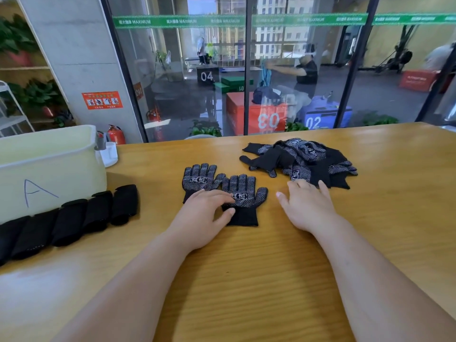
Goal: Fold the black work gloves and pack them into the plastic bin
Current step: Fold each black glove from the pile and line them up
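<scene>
Resting open: left hand (204, 213) on laid-out gloves (243, 185), right hand (308, 208) flat on table (246, 272)

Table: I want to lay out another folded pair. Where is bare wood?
Free: between the folded row and the flat pair; between the forearms; right of the glove pile. Crowded: along the bin front, and where the right hand lies beside the pile.

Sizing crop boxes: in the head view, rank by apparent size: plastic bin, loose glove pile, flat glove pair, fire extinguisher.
1. plastic bin, cropped at left edge
2-3. loose glove pile and flat glove pair, too close to rank; left hand covers part of the pair
4. fire extinguisher
</scene>
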`<state>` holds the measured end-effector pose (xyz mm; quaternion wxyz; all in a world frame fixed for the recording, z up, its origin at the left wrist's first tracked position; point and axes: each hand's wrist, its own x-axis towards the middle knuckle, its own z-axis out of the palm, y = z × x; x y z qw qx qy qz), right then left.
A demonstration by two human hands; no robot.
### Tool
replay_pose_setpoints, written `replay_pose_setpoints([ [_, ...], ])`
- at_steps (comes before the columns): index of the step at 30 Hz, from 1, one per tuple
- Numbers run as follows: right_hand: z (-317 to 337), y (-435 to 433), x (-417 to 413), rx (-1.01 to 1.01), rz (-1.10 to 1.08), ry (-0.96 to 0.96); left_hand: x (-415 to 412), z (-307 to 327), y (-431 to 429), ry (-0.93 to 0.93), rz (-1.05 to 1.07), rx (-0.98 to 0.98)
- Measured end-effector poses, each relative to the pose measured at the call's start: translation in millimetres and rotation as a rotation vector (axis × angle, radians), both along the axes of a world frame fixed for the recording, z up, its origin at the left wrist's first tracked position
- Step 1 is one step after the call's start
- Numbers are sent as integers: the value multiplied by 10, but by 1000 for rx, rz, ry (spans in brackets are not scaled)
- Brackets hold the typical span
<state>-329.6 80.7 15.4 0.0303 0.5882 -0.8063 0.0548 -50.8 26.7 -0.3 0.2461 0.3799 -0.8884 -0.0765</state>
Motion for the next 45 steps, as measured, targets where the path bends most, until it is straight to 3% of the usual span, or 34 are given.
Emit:
replay_pose_setpoints([
  [7, 42, 83, -56, -192, 106, -87, 7, -10, -3, -6, 71, -46],
  [12, -4, 123, -155, 2, -96, -74, 20, -58, 2, -54, 227, 32],
  [18, 61, 193, 202, -102, 22, 44, 6, -21, -6, -84, 210, 67],
  [25, 52, 210, 403, -109, 125, -36, -2, -25, -25, -84, 168, 75],
  [35, -20, -5, 116, -99, -234, 46, -54, 18, -3, -79, 159, -5],
  [38, 15, -138, 181, -178, -61, 84, -50, 20, -14, -80, 168, 43],
  [41, 24, -360, 228, -99, 129, 100, -38, 8, -26, -63, 157, 60],
  [45, -72, -603, 169, 16, 127, 62, -38, -31, -42, -31, 148, 68],
])
